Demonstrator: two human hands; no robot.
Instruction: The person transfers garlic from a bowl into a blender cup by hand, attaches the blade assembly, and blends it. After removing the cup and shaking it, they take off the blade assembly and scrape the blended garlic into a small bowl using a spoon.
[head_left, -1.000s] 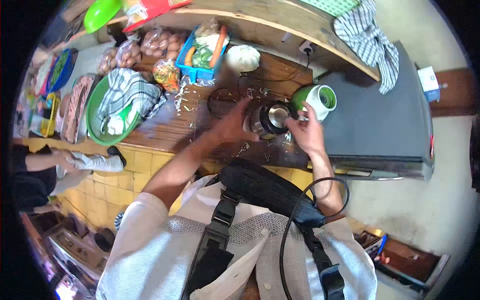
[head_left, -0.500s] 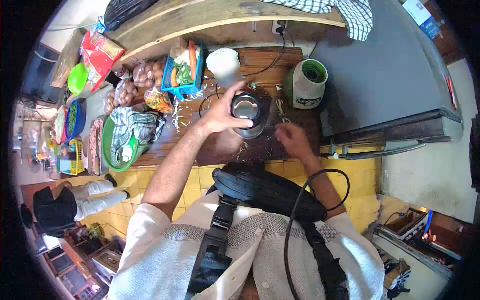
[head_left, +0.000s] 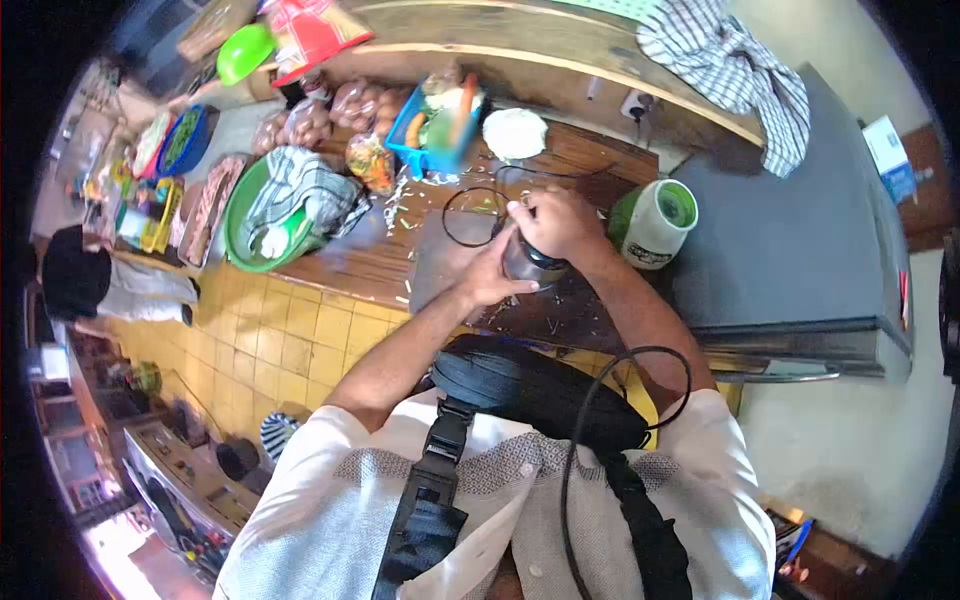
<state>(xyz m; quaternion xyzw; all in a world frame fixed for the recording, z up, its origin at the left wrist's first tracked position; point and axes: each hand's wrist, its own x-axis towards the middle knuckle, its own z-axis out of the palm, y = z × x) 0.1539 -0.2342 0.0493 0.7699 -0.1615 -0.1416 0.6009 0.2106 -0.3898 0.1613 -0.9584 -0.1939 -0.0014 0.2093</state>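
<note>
A dark cylindrical appliance (head_left: 528, 264) with a black upper part stands at the near edge of the brown table (head_left: 340, 262). Around its left side my left hand (head_left: 492, 274) is wrapped, with the thumb across the front. My right hand (head_left: 560, 222) grips the black top, its fingers curled over it and hiding most of it. A black cable loop (head_left: 447, 222) lies just left of the appliance. To its right stands a white and green jar (head_left: 655, 228). Pale vegetable shreds are scattered on the table around my hands.
Behind are a cabbage (head_left: 515, 134), a blue basket (head_left: 408, 152) of vegetables and bags of eggs (head_left: 308, 122). A green basket (head_left: 240, 225) with a checked cloth stands left. A grey fridge (head_left: 790, 250) borders the right. A person (head_left: 78, 278) stands far left.
My right hand has moved up and left onto the appliance's top. My left hand has shifted from the top down to its side. The view has turned, moving the table items rightward.
</note>
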